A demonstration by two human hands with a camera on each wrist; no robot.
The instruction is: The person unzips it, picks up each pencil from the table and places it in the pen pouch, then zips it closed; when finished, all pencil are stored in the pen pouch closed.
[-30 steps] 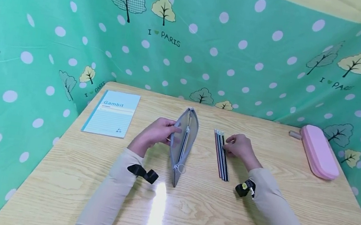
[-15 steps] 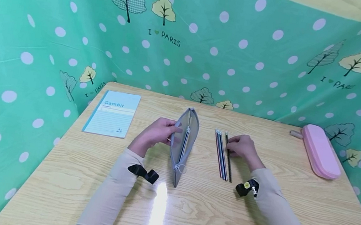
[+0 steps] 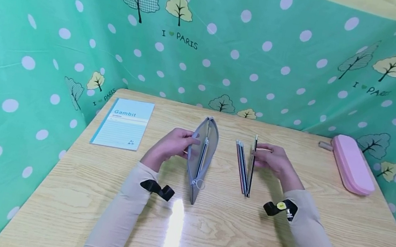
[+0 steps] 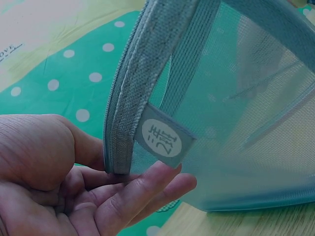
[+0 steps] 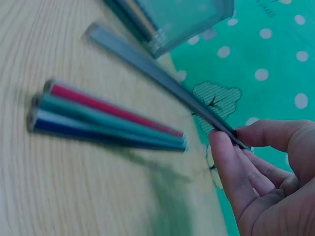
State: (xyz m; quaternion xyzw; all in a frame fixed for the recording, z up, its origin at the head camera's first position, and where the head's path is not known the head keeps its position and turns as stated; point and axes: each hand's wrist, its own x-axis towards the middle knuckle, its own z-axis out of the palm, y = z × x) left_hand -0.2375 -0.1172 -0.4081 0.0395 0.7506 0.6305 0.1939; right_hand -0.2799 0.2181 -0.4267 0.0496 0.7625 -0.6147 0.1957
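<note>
My left hand (image 3: pixel 176 142) pinches the left rim of a grey mesh zip pouch (image 3: pixel 192 163), which stands with its mouth spread and its zip pull toward me. Inside the pouch lie pencils (image 3: pixel 202 158), seen through the opening. A cloth tag (image 4: pixel 165 135) on the pouch's rim shows by my fingers in the left wrist view. My right hand (image 3: pixel 270 159) pinches a dark pencil (image 5: pixel 167 83) near one end between thumb and fingers, tilted above the table. To its left, a few more pencils (image 5: pixel 108 118), one of them red, lie side by side on the wood.
At the back left lies a light blue notebook (image 3: pixel 122 124). A pink pencil case (image 3: pixel 353 164) stands at the far right, with a small grey cylinder (image 3: pixel 325 146) beside it. A green dotted cloth (image 3: pixel 254 55) hangs behind the table (image 3: pixel 121 223).
My right hand has drawn the dark pencil away from the others and lifted it, turning it more upright in the head view. My left hand and the pouch stay in place.
</note>
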